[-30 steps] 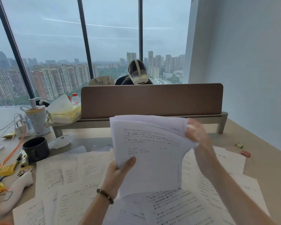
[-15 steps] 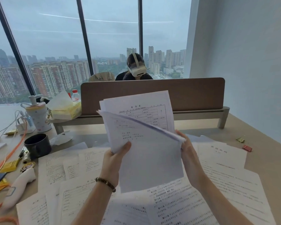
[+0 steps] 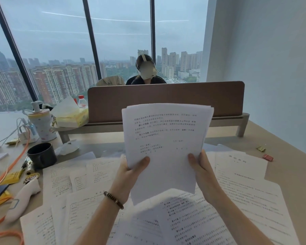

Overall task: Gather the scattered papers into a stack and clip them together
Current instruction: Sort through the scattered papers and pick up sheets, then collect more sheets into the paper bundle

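Observation:
I hold a stack of printed white papers (image 3: 166, 138) upright above the desk, its top edges roughly even. My left hand (image 3: 131, 175) grips the stack's lower left side with the thumb on the front sheet. My right hand (image 3: 201, 172) grips the lower right side. Several more printed sheets (image 3: 244, 195) lie scattered and overlapping on the desk under and around my arms. A red binder clip (image 3: 268, 157) and a yellow-green binder clip (image 3: 261, 148) rest on the bare desk at the right.
A black mug (image 3: 41, 155) stands at the left beside a white handheld device (image 3: 23, 197), orange cables (image 3: 12, 163), a tissue box (image 3: 71, 115) and a cup (image 3: 41, 125). A brown divider panel (image 3: 166, 98) crosses the back; a person sits behind it. A wall bounds the right.
The right hand has dropped from the stack's upper right corner to its lower right side. The loose, fanned sheets have come together into one even upright stack.

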`<state>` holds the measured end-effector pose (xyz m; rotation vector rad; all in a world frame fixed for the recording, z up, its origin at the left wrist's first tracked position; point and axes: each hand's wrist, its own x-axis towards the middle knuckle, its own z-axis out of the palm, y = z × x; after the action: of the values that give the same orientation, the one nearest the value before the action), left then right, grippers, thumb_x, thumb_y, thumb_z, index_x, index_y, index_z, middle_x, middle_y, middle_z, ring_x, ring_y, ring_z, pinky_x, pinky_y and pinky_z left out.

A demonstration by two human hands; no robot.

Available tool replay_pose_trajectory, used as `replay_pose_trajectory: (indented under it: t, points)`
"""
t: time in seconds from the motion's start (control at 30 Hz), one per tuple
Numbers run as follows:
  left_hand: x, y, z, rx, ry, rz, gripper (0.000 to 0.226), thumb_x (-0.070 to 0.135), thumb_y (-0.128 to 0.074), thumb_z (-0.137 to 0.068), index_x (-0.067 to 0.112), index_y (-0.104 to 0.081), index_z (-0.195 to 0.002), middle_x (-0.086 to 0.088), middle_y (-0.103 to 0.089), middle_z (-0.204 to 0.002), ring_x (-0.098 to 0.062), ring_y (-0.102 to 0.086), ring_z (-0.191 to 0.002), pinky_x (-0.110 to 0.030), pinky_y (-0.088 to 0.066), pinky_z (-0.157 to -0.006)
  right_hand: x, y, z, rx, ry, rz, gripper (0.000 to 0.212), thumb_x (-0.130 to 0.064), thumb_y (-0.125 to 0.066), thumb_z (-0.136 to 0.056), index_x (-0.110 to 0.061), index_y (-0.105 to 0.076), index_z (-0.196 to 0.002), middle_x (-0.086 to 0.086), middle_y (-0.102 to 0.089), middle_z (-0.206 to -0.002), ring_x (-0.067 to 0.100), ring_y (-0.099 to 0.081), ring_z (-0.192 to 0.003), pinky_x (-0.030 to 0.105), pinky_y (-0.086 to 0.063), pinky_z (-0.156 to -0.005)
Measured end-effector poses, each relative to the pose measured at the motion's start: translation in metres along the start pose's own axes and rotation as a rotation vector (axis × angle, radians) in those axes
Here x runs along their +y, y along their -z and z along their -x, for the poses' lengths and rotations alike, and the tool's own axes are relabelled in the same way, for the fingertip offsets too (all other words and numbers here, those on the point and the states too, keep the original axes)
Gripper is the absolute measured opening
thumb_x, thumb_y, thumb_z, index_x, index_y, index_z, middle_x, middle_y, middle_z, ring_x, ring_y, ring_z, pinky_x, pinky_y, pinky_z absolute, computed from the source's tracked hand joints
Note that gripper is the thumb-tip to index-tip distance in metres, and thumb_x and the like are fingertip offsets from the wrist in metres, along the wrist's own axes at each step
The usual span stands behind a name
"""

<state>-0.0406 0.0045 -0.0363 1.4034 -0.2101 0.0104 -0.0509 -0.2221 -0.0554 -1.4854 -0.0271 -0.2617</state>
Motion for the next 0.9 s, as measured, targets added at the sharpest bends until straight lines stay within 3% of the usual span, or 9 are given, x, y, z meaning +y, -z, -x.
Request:
replay_pose_trajectory:
  t: [0.17, 0.37, 0.43, 0.53, 0.6, 0.7, 0.77, 0.9]
  points:
    - [-0.009, -0.003, 0.002, 0.002, 0.089, -0.151, 0.018, 0.026, -0.063, -0.093, 0.016, -0.074, -0.103, -0.005, -0.078, -0.101, -0.028, -0.073, -0.096, -0.047, -0.059, -0.085, 0.003, -0.004, 0.006, 0.016, -0.024, 0.234, 0.012, -0.022, -0.045, -0.105, -0.025, -0.052, -0.114, -0.004, -0.067, -0.113, 0.017, -0.067, -0.107, 0.042, -0.056, -0.092]
    - [-0.006, 0.008, -0.006, 0.051, 0.104, -0.346, 0.016, 0.026, -0.06, -0.095, 0.018, -0.074, -0.092, 0.0, -0.079, -0.086, -0.019, -0.076, -0.08, -0.036, -0.061, -0.069, -0.022, 0.002, 0.01, 0.015, -0.005, 0.383, 0.019, -0.028, -0.049, -0.104, -0.026, -0.06, -0.119, -0.01, -0.07, -0.107, 0.011, -0.069, -0.096, 0.031, -0.059, -0.081]
    - [-0.016, 0.015, -0.005, 0.099, 0.169, -0.354, 0.014, 0.023, -0.061, -0.094, 0.019, -0.073, -0.088, 0.002, -0.078, -0.084, -0.018, -0.075, -0.077, -0.031, -0.059, -0.063, -0.024, 0.014, 0.017, -0.011, -0.013, 0.645, 0.032, -0.039, -0.048, -0.102, -0.023, -0.061, -0.126, -0.007, -0.069, -0.108, 0.011, -0.067, -0.095, 0.022, -0.053, -0.077]
    - [-0.04, 0.028, 0.003, 0.113, 0.346, -0.387, 0.01, 0.023, -0.063, -0.093, 0.018, -0.072, -0.089, -0.004, -0.077, -0.09, -0.024, -0.073, -0.082, -0.034, -0.059, -0.069, -0.012, 0.042, 0.034, -0.086, -0.257, 1.225, 0.067, -0.07, -0.04, -0.092, -0.026, -0.05, -0.14, 0.002, -0.06, -0.133, 0.022, -0.057, -0.12, 0.038, -0.046, -0.096]
    - [-0.057, 0.035, 0.009, 0.094, 0.424, -0.427, 0.012, 0.024, -0.063, -0.093, 0.016, -0.072, -0.095, -0.006, -0.078, -0.092, -0.027, -0.074, -0.083, -0.04, -0.06, -0.077, -0.001, 0.055, 0.048, -0.19, -0.462, 1.396, 0.079, -0.077, -0.043, -0.083, -0.026, -0.043, -0.143, 0.005, -0.048, -0.146, 0.027, -0.046, -0.133, 0.043, -0.039, -0.104]
    - [-0.074, 0.036, 0.017, 0.097, 0.431, -0.479, 0.014, 0.023, -0.061, -0.094, 0.015, -0.072, -0.097, -0.006, -0.077, -0.094, -0.029, -0.073, -0.086, -0.047, -0.059, -0.083, 0.007, 0.066, 0.059, -0.301, -0.458, 1.426, 0.084, -0.067, -0.06, -0.078, -0.029, -0.033, -0.149, 0.003, -0.037, -0.154, 0.027, -0.034, -0.139, 0.042, -0.035, -0.109]
    - [-0.078, 0.033, 0.017, 0.123, 0.397, -0.517, 0.013, 0.023, -0.06, -0.094, 0.017, -0.072, -0.092, -0.004, -0.076, -0.092, -0.027, -0.071, -0.084, -0.04, -0.059, -0.078, 0.007, 0.07, 0.06, -0.325, -0.421, 1.31, 0.093, -0.054, -0.072, -0.078, -0.034, -0.024, -0.155, -0.004, -0.036, -0.156, 0.022, -0.033, -0.142, 0.038, -0.032, -0.114]
    - [-0.077, 0.027, 0.017, 0.139, 0.379, -0.541, 0.017, 0.022, -0.059, -0.095, 0.023, -0.069, -0.082, -0.001, -0.074, -0.085, -0.022, -0.069, -0.077, -0.025, -0.05, -0.061, 0.01, 0.076, 0.058, -0.24, -0.393, 0.987, 0.092, -0.031, -0.085, -0.074, -0.039, -0.034, -0.15, -0.008, -0.055, -0.127, 0.012, -0.057, -0.111, 0.025, -0.047, -0.095]
